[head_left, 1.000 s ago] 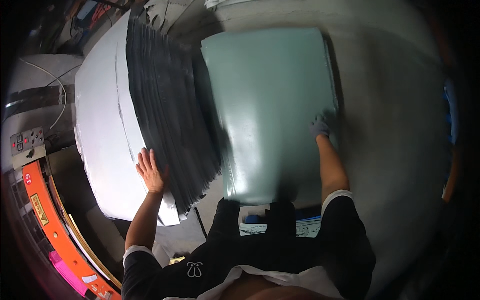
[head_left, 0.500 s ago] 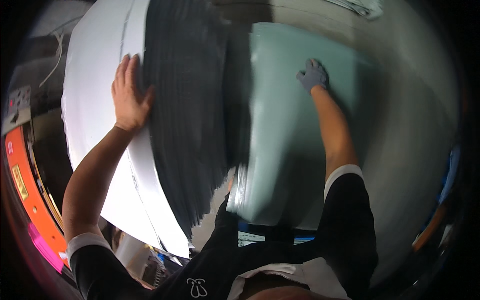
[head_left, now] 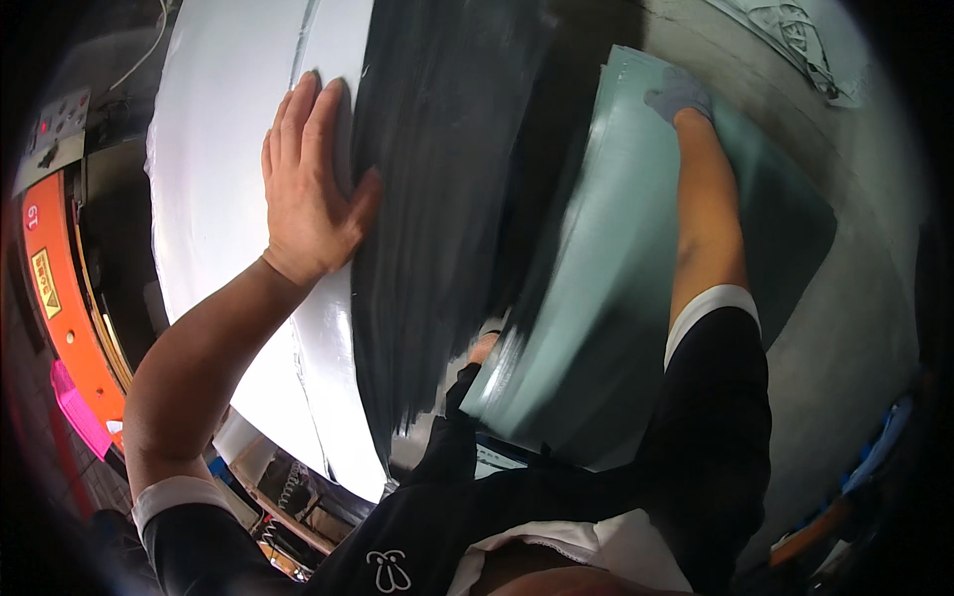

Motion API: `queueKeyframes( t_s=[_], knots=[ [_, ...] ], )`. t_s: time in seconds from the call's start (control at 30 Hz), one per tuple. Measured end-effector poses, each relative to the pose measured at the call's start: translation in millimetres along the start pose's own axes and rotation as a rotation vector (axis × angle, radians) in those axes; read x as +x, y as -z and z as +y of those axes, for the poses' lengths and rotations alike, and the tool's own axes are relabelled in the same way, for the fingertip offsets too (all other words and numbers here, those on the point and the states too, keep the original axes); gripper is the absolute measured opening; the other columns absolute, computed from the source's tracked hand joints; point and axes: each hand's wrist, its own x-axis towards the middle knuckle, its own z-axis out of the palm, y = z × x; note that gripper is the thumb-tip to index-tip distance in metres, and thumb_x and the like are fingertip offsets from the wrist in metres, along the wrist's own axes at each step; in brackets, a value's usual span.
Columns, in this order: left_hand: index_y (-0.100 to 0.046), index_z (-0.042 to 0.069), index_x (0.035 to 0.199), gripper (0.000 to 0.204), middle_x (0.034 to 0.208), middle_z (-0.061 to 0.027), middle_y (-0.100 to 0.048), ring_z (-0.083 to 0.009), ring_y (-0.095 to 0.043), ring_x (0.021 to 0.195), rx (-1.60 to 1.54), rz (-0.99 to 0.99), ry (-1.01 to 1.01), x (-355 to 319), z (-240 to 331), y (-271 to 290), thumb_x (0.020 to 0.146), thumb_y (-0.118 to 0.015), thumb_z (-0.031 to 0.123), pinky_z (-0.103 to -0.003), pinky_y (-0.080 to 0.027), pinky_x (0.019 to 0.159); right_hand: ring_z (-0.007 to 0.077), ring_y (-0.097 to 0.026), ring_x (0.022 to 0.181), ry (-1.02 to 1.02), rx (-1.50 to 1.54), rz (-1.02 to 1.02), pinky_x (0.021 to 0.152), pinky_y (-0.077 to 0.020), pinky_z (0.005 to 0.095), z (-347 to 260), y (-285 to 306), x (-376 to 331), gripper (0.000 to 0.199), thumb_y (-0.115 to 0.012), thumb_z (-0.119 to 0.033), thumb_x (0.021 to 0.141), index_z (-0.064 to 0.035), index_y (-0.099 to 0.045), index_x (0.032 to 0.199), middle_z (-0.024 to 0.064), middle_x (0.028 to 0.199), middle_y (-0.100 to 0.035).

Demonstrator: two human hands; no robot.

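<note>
My left hand (head_left: pixel 308 184) is bare and lies flat, fingers spread, on a white sheet surface (head_left: pixel 214 199) beside the dark fanned edges of a stack of sheets (head_left: pixel 437 199). My right hand (head_left: pixel 678 92) wears a grey glove and rests on the far end of a large pale green sheet (head_left: pixel 606 298), its fingers curled at the sheet's top edge. The green sheet lies tilted to the right of the dark stack. Whether the gloved fingers grip the edge or just press on it is unclear.
An orange machine frame (head_left: pixel 60 298) with a yellow warning label runs along the left. A grey control box (head_left: pixel 60 124) sits at upper left. A grey concrete floor (head_left: pixel 855 298) spreads to the right, with crumpled cloth (head_left: pixel 795 45) at the top right.
My head has leaned closer over the stack. My left hand moved up along the white sheet's edge. My right hand reached farther up the green sheet, toward its far end.
</note>
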Motion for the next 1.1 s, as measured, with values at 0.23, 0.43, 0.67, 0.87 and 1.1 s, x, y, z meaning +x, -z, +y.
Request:
queueKeyframes(
  t_s=[0.23,0.43,0.67,0.87,1.1],
  knots=[
    [-0.031,0.012,0.137,0.077,0.142,-0.0174,-0.029,-0.0355,-0.024,0.133,0.031,0.010,-0.009,0.3,-0.7,-1.0,0.067,-0.065,0.008,-0.046,-0.018,0.109,0.0336,-0.059,0.097,0.113,-0.038,-0.028,0.084,-0.0465,0.0430,4.0,53.5,-28.1,0.050,-0.061,-0.049,0.074,-0.0067,-0.064,0.101,0.0163,0.101,-0.062],
    [-0.031,0.013,0.137,0.074,0.142,-0.0147,-0.028,-0.0332,-0.023,0.133,0.051,0.049,0.012,-2.8,-3.3,-7.4,0.071,-0.065,0.015,-0.048,-0.020,0.108,0.0292,-0.058,0.090,0.516,-0.438,-0.024,0.078,-0.0456,0.0430,34.9,76.9,-193.6,0.034,-0.048,-0.038,0.085,-0.0100,-0.067,0.089,0.0116,0.098,-0.062],
    [-0.031,0.015,0.137,0.073,0.143,-0.0111,-0.027,-0.0317,-0.021,0.134,0.042,0.057,0.014,-0.2,-11.3,-16.1,0.074,-0.066,0.023,-0.050,-0.020,0.106,0.0296,-0.054,0.083,0.382,0.085,0.313,0.075,-0.0426,0.0450,56.4,131.7,-576.6,0.016,-0.066,-0.021,0.066,-0.0109,-0.060,0.076,0.0124,0.081,-0.056],
    [-0.040,0.007,0.131,0.072,0.140,-0.0159,-0.034,-0.0366,-0.028,0.131,0.011,0.010,-0.169,-40.2,52.0,11.1,0.066,-0.068,0.023,-0.057,-0.025,0.101,0.0291,-0.053,0.072,0.137,0.264,0.310,0.066,-0.0409,0.0436,-54.1,202.0,-799.0,0.017,-0.065,-0.021,0.065,-0.0113,-0.058,0.079,0.0088,0.077,-0.054],
    [-0.039,0.017,0.134,0.072,0.140,-0.0094,-0.037,-0.0306,-0.034,0.129,-0.988,-0.944,-0.723,-318.8,147.2,71.9,0.067,-0.065,0.019,-0.059,-0.023,0.103,0.0291,-0.049,0.063,0.256,-0.042,0.799,0.057,-0.0386,0.0415,-79.7,292.5,-877.2,0.013,-0.054,-0.021,0.083,-0.0092,-0.054,0.076,0.0093,0.070,-0.048]
  ],
)
